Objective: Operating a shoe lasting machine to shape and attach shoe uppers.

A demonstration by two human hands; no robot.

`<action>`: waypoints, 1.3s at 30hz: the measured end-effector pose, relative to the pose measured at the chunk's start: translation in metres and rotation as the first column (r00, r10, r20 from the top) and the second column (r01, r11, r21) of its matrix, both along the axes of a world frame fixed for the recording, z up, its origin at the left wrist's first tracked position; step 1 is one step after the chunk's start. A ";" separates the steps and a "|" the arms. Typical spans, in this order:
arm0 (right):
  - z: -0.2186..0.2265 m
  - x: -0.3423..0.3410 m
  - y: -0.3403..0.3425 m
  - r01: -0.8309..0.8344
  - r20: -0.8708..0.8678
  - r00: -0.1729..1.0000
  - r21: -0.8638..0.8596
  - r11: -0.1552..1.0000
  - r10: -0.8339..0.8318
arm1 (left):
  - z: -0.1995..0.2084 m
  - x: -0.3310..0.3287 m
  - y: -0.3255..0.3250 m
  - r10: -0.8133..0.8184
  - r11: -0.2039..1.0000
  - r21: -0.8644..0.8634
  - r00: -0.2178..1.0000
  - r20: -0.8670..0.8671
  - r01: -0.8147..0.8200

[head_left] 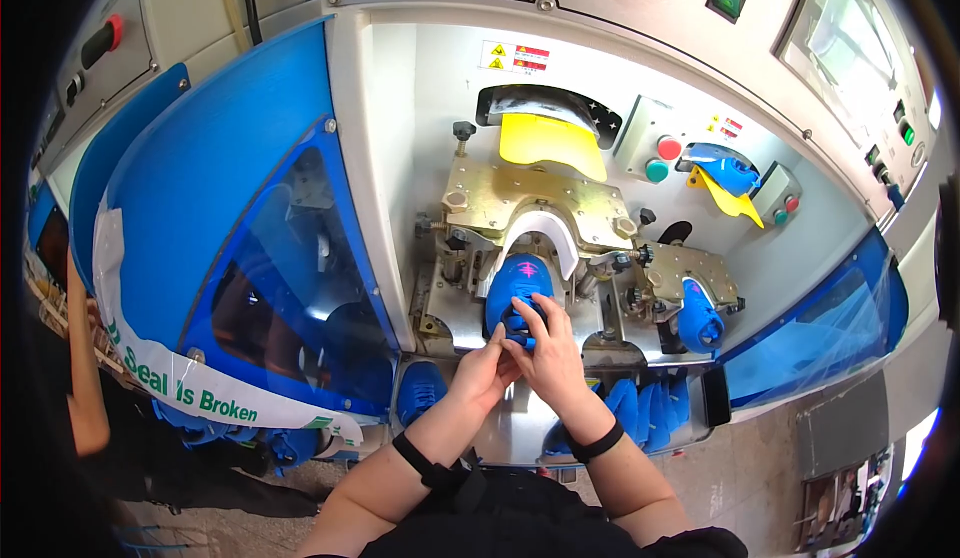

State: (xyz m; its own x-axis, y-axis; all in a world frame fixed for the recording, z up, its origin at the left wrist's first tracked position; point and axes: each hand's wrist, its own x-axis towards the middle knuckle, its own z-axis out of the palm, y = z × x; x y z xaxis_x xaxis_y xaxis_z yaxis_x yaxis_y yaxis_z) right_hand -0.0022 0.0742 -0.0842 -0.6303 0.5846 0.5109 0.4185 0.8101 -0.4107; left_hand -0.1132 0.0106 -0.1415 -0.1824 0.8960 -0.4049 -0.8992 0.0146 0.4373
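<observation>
blue shoe (520, 280); curled right hand (549, 350) atop

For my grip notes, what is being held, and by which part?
The blue shoe, at its near end, by left hand and right hand; exact contact is hidden.

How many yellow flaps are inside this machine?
2: the larger yellow flap above the metal plate at centre, and the smaller yellow flap further right, beside the rightmost button box.
</observation>
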 end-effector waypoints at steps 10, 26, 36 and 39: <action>-0.004 0.001 0.001 0.017 0.019 1.000 0.044 0.999 -0.018 | 0.004 0.006 -0.004 0.048 0.997 -0.060 0.998 -0.027 -0.050; 0.011 0.002 0.021 -0.026 0.303 0.953 0.036 0.999 0.014 | -0.005 0.017 -0.002 0.109 0.977 -0.172 0.989 -0.099 -0.125; -0.010 0.005 0.029 -0.064 0.275 0.960 0.056 0.996 0.046 | -0.025 0.023 -0.001 0.073 0.971 -0.216 0.988 -0.134 -0.101; -0.011 0.005 0.027 -0.068 0.240 0.970 0.082 0.994 0.046 | -0.022 0.021 -0.005 0.066 0.974 -0.202 0.979 -0.191 -0.105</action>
State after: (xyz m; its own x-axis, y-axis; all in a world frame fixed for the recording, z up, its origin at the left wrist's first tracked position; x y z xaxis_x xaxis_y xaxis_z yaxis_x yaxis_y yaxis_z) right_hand 0.0033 0.1010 -0.0951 -0.7707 0.5035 0.3905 0.4477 0.8640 -0.2304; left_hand -0.0921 0.0055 -0.1637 -0.3426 0.7723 -0.5350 -0.8064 0.0505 0.5892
